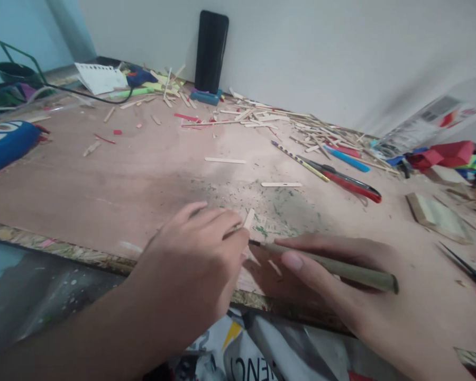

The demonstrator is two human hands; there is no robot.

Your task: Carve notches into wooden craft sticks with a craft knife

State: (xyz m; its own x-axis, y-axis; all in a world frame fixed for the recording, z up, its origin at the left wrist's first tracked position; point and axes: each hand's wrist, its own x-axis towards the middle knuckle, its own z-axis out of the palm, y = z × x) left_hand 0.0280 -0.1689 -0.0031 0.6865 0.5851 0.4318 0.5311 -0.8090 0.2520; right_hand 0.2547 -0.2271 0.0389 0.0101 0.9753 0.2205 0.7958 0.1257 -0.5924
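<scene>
My left hand (202, 254) is closed around a small wooden stick (249, 218) near the front edge of the board, and the stick's pale end sticks out past the fingers. My right hand (341, 275) grips a tool with a thick greenish-brown handle (345, 271). The tool's dark tip points left and meets the fingers of my left hand; what it touches there is hidden. Green shavings (262, 230) lie just beyond the hands. Two flat sticks, one (225, 160) farther back and one (281, 184) nearer, rest on the board.
A black phone (211, 53) stands against the wall with a pile of sticks (313, 129) to its right. A patterned pencil (301, 161), a red-and-black cutter (349, 182) and a blue strip (347, 158) lie right of centre. A wood block (438, 217) is farther right.
</scene>
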